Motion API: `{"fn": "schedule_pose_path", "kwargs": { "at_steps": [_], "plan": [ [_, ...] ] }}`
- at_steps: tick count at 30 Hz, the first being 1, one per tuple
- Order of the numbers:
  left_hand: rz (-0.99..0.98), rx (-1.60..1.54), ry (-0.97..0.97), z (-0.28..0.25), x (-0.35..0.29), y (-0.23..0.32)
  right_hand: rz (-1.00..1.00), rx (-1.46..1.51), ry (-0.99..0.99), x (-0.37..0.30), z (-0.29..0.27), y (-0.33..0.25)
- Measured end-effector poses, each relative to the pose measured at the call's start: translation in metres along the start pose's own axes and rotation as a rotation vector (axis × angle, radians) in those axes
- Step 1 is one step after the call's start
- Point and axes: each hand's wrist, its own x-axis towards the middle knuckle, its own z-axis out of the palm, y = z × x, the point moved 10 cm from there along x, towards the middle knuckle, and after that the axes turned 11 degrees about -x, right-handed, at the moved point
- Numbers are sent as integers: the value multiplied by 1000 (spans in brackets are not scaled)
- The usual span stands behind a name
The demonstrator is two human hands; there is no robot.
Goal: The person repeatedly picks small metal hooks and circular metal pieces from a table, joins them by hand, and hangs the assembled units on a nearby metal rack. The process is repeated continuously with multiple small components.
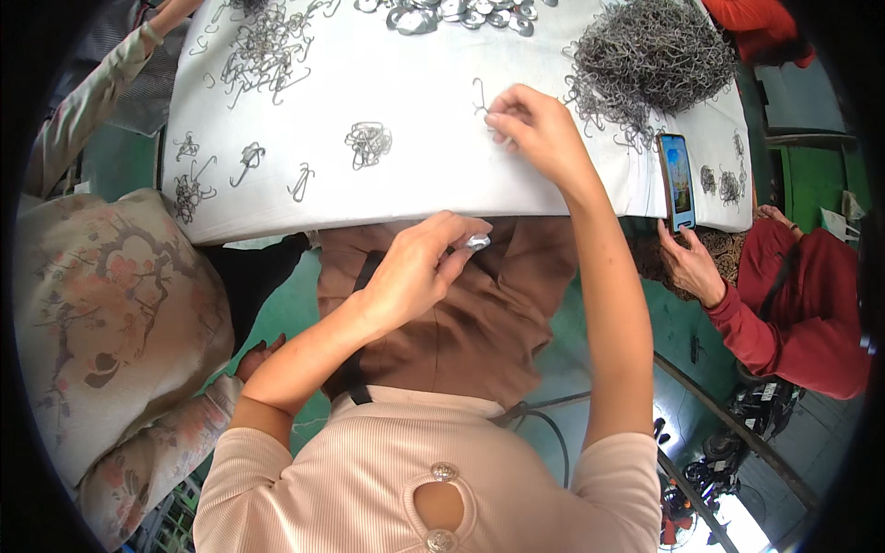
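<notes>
Head view: wire hooks [654, 60] strew a white-covered table [424, 83] above green floor [678, 318].

**White tabletop [433, 189] above a green floor [567, 355]**

A plain white cover, softly creased, runs over the tabletop's near edge, which bows in the wide view. Smooth green floor shows below that edge and beside the left edge. Beyond the right edge stand a green panel [804, 189] and, above it, a dark horizontal bar [811, 140]. Out past the near right corner, a dark metal rail [737, 431] slants across motorbikes [767, 405] and grey paving [830, 438]. Farther below that corner, a patch of light [740, 521] glares white.
</notes>
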Motion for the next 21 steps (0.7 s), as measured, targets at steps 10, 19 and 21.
{"fn": "schedule_pose_path", "kwargs": {
  "at_steps": [10, 19, 21],
  "plan": [
    [14, -25, 93, 0, 5, 7, 304, 821, 202, -143, 33, 23],
    [51, -76, 109, 1, 2, 11, 193, 557, 561, -153, 30, 7],
    [115, -122, 97, -8, 5, 16, 85, 359, 655, -162, 24, -7]
  ]
}}
